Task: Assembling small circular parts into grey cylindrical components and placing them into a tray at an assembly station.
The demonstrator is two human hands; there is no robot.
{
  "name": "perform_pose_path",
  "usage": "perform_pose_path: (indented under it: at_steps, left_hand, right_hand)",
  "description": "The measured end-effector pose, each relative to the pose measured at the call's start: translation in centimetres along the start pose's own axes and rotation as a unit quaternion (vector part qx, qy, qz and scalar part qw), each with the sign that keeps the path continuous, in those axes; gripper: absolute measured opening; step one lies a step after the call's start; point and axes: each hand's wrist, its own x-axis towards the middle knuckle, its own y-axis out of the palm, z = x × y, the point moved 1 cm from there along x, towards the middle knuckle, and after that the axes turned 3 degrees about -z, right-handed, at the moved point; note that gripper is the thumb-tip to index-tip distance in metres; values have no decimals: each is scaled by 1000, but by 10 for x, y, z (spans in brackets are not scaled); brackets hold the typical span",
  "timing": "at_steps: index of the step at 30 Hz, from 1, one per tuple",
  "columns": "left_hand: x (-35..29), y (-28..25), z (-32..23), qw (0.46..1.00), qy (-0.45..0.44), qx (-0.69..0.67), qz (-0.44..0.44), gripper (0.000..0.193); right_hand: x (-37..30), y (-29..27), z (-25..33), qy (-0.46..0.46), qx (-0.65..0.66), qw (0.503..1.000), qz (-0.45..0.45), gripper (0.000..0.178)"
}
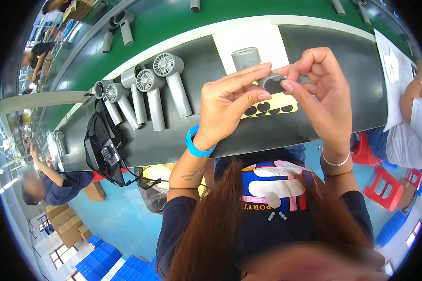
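Both my hands meet over the workbench, around a grey part with a dark round end face (pixel 274 83). My left hand (pixel 234 96) grips this part between thumb and fingers. My right hand (pixel 316 86) is closed in a pinch at the edge of the dark face, on what looks like a round black sticker. Just behind my left fingers shows a grey handheld fan head (pixel 245 58); whether it joins the held part is hidden. Below the hands lies a yellowish sheet of round black stickers (pixel 286 104), partly covered by them.
Several grey handheld fans (pixel 177 91) lie in a row on the dark bench at the left, beside a black bag (pixel 98 150). White paper (pixel 272 37) lies behind my hands. A green conveyor belt (pixel 248 10) runs beyond. Co-workers sit at both sides; red stools (pixel 383 187) stand right.
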Motion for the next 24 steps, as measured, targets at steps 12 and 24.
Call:
perform_pose_path:
  at_steps: [12,24]
  left_hand:
    - [0,-1,1,1000,2,-5,0,36]
    - [0,2,0,1000,-13,-11,-2,34]
  right_hand:
    - [0,1,3,24,-18,999,14,27]
    - [-1,1,6,22,-40,999,12,27]
